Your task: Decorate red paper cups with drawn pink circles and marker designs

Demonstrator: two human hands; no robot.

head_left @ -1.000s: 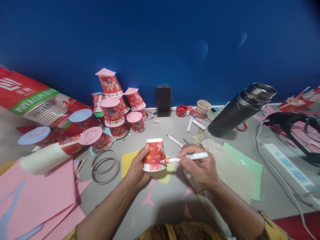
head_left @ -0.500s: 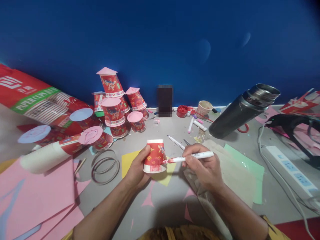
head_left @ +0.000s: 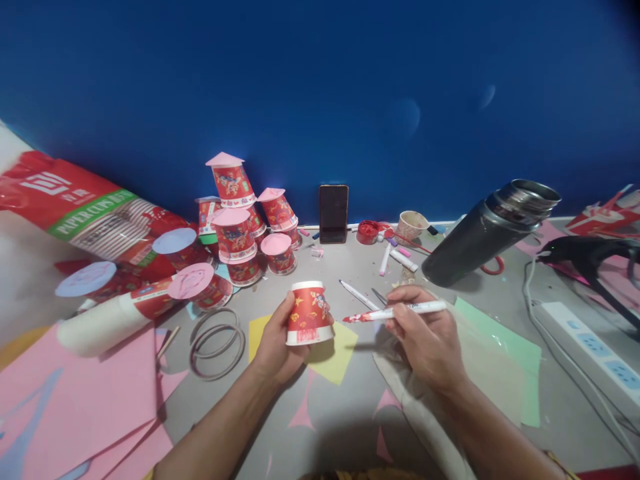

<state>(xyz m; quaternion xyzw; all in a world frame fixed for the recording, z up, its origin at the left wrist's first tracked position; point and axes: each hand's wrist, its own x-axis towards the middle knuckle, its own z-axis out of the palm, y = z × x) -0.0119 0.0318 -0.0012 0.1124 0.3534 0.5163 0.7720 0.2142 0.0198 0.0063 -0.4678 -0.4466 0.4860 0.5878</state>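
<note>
My left hand (head_left: 280,343) is wrapped round a red paper cup (head_left: 307,310), held upside down with its wide rim lowest. Red marker colouring covers part of the white band above that rim. Between the thumb and fingers of my right hand (head_left: 427,337) is a white marker (head_left: 370,315), its red-stained tip pointing left towards the cup, with a gap between them. Under the cup lies a yellow paper sheet (head_left: 345,347). Another marker (head_left: 357,293) and part of what looks like a pair of scissors (head_left: 379,295) lie behind my right hand.
Stacked red cups with pink paper tops (head_left: 233,233) stand at the left, before a paper-cup bag (head_left: 95,207). Pink sheets (head_left: 100,400) and a tape ring (head_left: 216,343) lie nearer. A phone (head_left: 333,213) leans on the wall. A dark flask (head_left: 480,230) and power strip (head_left: 590,343) are right.
My right hand has drawn the marker to the right, so its tip is now off the cup. The cup has been turned slightly in my left hand. The whole view has shifted a little.
</note>
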